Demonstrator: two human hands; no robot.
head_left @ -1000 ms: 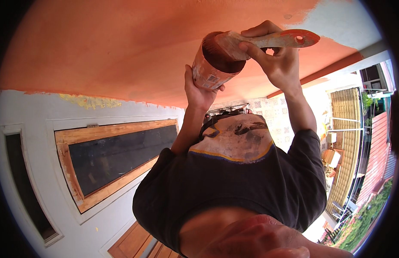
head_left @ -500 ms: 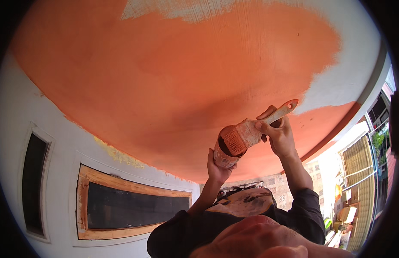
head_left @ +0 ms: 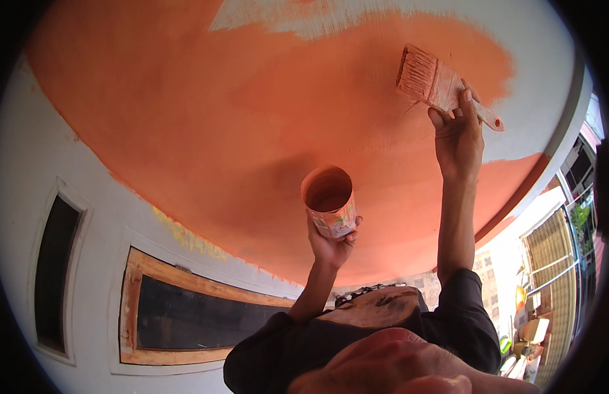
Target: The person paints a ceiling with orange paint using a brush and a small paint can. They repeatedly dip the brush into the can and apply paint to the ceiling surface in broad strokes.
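Note:
My left hand (head_left: 329, 248) is wrapped round a paint-smeared cylindrical can (head_left: 335, 220) whose open mouth shows orange paint inside. Higher and to the right, my right hand (head_left: 458, 139) grips a wide paintbrush (head_left: 424, 77) by its pale, paint-stained handle, fingers closed on it; the bristles are coated orange. Behind both lies a large surface (head_left: 206, 111) covered mostly in orange paint, with pale patches (head_left: 534, 98) along the top and right. The bristles are close to that surface; whether they touch it I cannot tell.
At left, a white wall (head_left: 94, 276) holds a narrow dark window (head_left: 55, 269) and a wooden-framed dark panel (head_left: 130, 315). At right are a curved edge (head_left: 567, 118), a bamboo-like screen (head_left: 547, 276), railings and assorted items in bright daylight. A tiled area (head_left: 482, 269) shows beyond my shoulders.
The brush has come out of the can and moved up and to the right in my right hand, toward the pale patches. The can in my left hand has risen slightly since half a second ago.

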